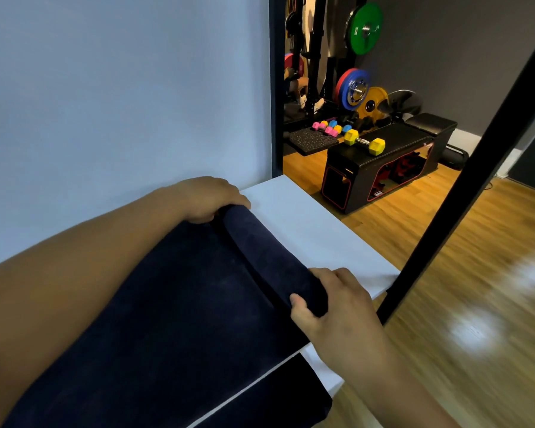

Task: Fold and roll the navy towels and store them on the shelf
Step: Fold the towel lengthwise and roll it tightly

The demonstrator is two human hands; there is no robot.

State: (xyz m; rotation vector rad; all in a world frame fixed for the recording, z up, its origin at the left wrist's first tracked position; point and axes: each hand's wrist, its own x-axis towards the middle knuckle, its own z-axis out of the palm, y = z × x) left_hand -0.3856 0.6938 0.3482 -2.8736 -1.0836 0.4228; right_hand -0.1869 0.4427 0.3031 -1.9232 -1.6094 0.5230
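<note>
A navy towel [173,304] lies flat along a white shelf board [309,230], its far end rolled into a thick tube [269,251]. My left hand [207,197] grips the roll's far end by the wall, fingers curled over the top. My right hand [328,301] grips the near end, thumb on the inside and fingers over the roll. The flat part of the towel runs back under my left forearm. More navy cloth [278,396] shows on a lower shelf, below the board's front edge.
A pale wall [121,88] stands right behind the shelf. A black slanted frame post [464,193] rises at the shelf's right corner. Beyond lie a wooden floor, a black bench [383,168] with a yellow dumbbell, coloured weight plates and small dumbbells.
</note>
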